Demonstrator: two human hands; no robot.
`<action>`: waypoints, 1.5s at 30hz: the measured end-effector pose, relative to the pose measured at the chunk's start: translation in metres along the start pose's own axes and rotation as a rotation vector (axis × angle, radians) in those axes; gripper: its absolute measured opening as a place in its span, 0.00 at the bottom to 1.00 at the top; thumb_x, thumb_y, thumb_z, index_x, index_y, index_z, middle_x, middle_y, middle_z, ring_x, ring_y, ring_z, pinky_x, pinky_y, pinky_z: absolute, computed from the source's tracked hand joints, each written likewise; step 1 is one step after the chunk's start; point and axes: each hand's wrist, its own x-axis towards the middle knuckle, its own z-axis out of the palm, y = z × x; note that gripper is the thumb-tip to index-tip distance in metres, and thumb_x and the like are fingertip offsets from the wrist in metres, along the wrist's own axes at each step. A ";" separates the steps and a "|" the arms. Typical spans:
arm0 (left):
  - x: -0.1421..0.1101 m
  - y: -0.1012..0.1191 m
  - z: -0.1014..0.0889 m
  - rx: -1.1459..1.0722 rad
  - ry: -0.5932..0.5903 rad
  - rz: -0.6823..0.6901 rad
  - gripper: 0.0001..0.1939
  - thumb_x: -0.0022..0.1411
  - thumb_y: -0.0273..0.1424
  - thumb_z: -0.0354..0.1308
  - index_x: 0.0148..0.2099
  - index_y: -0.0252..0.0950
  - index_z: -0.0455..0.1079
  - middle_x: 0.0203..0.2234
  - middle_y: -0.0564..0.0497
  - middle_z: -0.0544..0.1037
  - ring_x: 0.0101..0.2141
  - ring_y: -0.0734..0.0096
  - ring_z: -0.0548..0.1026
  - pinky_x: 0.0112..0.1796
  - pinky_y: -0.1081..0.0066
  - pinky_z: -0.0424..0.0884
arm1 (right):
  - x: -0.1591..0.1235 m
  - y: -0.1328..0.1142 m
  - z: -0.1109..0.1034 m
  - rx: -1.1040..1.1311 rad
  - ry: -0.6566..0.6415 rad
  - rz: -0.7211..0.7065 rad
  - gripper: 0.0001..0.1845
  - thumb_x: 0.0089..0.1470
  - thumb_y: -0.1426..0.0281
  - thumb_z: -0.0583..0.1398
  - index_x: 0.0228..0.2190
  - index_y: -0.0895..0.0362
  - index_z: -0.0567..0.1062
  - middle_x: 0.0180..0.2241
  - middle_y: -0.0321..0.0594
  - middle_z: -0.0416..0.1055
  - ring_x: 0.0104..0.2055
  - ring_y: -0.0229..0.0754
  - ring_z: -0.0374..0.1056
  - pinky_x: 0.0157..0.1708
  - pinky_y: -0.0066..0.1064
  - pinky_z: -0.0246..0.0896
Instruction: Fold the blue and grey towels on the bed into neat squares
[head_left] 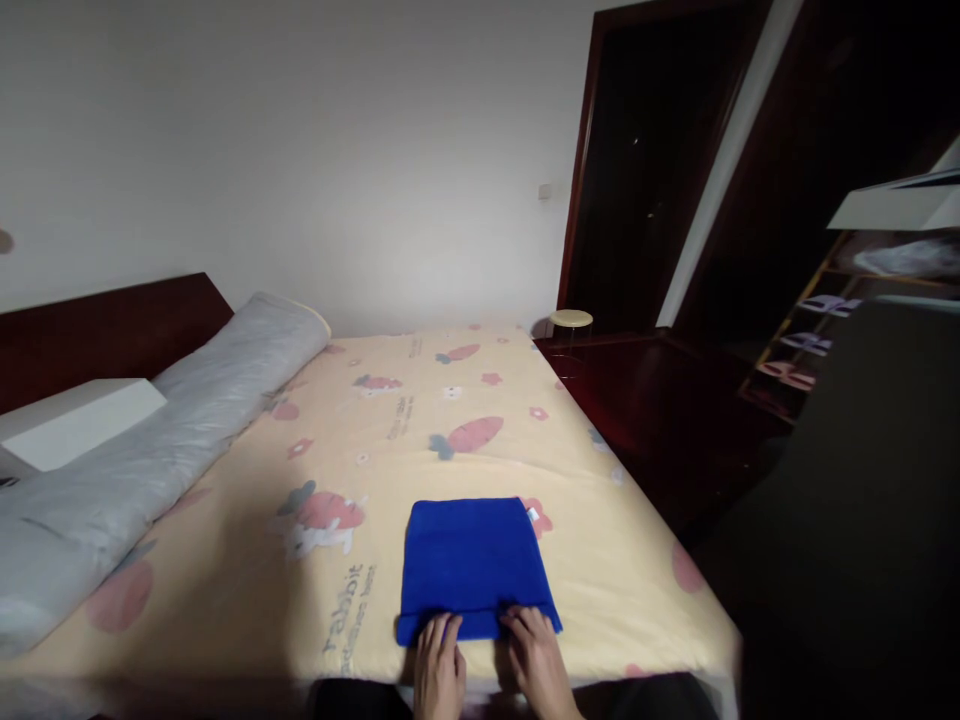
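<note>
A blue cloth (474, 555) lies on the near part of the bed, with a narrow strip folded over along its near edge and a small white tag at its right side. My left hand (439, 662) is at the left part of that folded strip, its bent fingers closed on the cloth. My right hand (537, 655) grips the same strip farther right, fingertips curled over the fold. Both thumbs press close to the near edge; what lies under the fingers is hidden.
The bed (465, 470) has a cream sheet printed with carrots and rabbits. A long grey bundle (187, 420) and a white box (82, 420) lie at the left by the dark headboard (112, 320). A stool (571, 319) stands beyond the far right corner; a shoe rack (806, 325) is at right.
</note>
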 end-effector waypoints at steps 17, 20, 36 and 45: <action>0.024 -0.009 -0.029 0.059 -0.066 -0.165 0.22 0.53 0.18 0.49 0.44 0.43 0.75 0.41 0.52 0.80 0.47 0.63 0.73 0.54 0.59 0.60 | 0.022 0.008 -0.006 -0.299 -0.037 0.163 0.23 0.46 0.81 0.53 0.41 0.55 0.77 0.42 0.44 0.75 0.46 0.52 0.66 0.48 0.40 0.53; 0.034 -0.006 -0.031 0.062 -0.140 -0.227 0.19 0.53 0.19 0.50 0.41 0.42 0.76 0.40 0.51 0.80 0.49 0.61 0.72 0.55 0.58 0.57 | 0.034 0.004 -0.011 -0.308 -0.097 0.173 0.19 0.46 0.77 0.54 0.39 0.56 0.78 0.42 0.47 0.76 0.48 0.54 0.66 0.49 0.43 0.52; 0.058 -0.038 -0.042 -0.190 -0.147 -0.385 0.13 0.54 0.21 0.48 0.33 0.41 0.71 0.32 0.53 0.78 0.39 0.68 0.75 0.44 0.69 0.68 | 0.030 0.015 -0.003 -0.276 0.020 0.135 0.18 0.50 0.74 0.53 0.42 0.55 0.76 0.41 0.46 0.74 0.46 0.50 0.66 0.52 0.42 0.52; 0.046 0.000 -0.015 0.031 -0.010 -0.218 0.25 0.56 0.17 0.46 0.49 0.42 0.73 0.49 0.48 0.76 0.54 0.62 0.70 0.56 0.56 0.62 | 0.029 0.006 0.006 -0.079 0.159 -0.019 0.19 0.56 0.77 0.50 0.43 0.52 0.75 0.43 0.43 0.73 0.46 0.46 0.68 0.50 0.39 0.58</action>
